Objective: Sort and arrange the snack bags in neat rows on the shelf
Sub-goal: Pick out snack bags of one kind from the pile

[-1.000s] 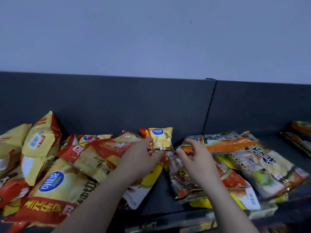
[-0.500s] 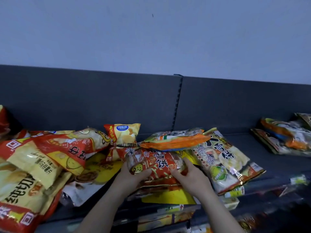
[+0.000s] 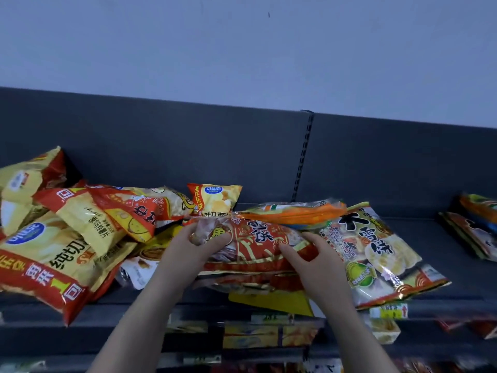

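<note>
— Red crinkly plastic cracker bag (image 3: 258, 246): where is it?
— On the dark grey metal shelf (image 3: 441, 238), just right of the yellow foil chip-bag heap (image 3: 53, 251); our left hand (image 3: 185, 251) and right hand (image 3: 317, 262) grasp its ends.

two bare hands showed: one left hand (image 3: 188, 246) and one right hand (image 3: 320, 262). between them was one red crinkly plastic rice-cracker bag (image 3: 258, 238). toward its 9 o'clock lay at least five yellow-and-red puffed plastic chip bags (image 3: 45, 259). a sixth, one small yellow-and-red chip bag (image 3: 215, 197), stood at 11 o'clock. at 2 o'clock lay one orange-striped clear flat bag (image 3: 293, 212), and at 3 o'clock one large clear cracker bag with a green disc (image 3: 376, 254). the far blurred stack of bags (image 3: 473, 224) at 3 o'clock could not be counted.
</note>
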Demonstrator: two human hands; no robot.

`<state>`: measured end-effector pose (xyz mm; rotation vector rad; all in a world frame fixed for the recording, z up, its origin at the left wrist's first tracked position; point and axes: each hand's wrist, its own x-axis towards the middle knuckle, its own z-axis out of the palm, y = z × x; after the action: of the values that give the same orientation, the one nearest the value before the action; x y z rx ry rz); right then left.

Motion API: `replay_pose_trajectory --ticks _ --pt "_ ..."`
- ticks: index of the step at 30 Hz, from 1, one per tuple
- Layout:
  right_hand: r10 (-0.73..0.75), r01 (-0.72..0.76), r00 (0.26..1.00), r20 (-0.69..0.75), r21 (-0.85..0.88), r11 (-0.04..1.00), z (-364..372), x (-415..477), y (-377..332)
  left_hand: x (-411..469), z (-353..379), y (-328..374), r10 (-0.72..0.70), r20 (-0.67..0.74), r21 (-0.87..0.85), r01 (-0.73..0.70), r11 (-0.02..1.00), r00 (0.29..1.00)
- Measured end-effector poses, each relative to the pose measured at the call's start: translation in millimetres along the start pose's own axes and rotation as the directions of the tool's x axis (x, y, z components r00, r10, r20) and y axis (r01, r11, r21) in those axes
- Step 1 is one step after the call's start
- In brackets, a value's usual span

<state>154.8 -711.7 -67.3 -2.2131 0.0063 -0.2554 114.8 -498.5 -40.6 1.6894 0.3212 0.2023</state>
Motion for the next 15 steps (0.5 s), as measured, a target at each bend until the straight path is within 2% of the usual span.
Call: replay_pose_trajectory --ticks 7,15 --pt "-0.045 0.047 0.997 -0.056 0.022 0.999 -8.8 -40.5 -20.7 -32.6 -29.6 5.1 0.055 0.028 0.007 -0.055 0.998 0.998" --pt "0.014 -0.001 0.994 -0.108 0.120 0.993 -16.8 -96.4 -55.5 -61.6 -73.1 19.1 0.129 0.068 -0.011 -0.129 0.992 0.989"
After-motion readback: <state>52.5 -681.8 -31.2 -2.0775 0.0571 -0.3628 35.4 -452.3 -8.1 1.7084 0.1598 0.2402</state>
